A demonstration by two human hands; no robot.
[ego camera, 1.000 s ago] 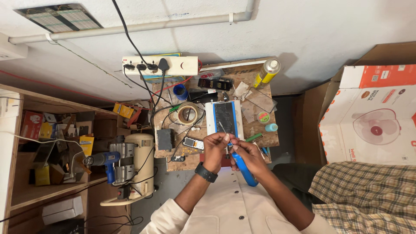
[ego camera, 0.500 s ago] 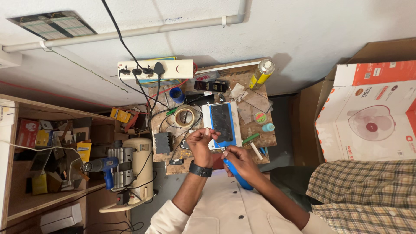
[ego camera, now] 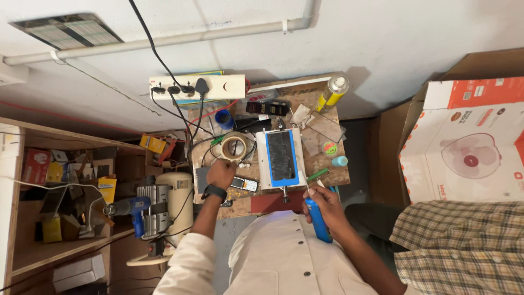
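White wall and a grey conduit fill the top of the view, and below them a small wooden table (ego camera: pixel 327 172) is crowded with repair clutter. At its middle lies a white and blue flat device (ego camera: pixel 281 158) with a dark panel on it; the panel looks cracked or smeared and seems unfinished, though nothing tells for sure how much of the work on it is done. The left hand (ego camera: pixel 221 173) reaches over the table's left part, fingers curled down at a roll of tape (ego camera: pixel 233 147); whether it grips the roll or only touches it cannot be told, since the knuckles cover the contact. The right hand (ego camera: pixel 322 206) is closed around a blue-handled tool (ego camera: pixel 318 219), held just off the table's near edge, its thin tip pointing toward the device without touching it. A yellow spray can (ego camera: pixel 333 92) and a white power strip (ego camera: pixel 197 87) sit at the far side. Small parts near the tape are too tiny to name, and a checked cloth (ego camera: pixel 458 246) hides the lower right.
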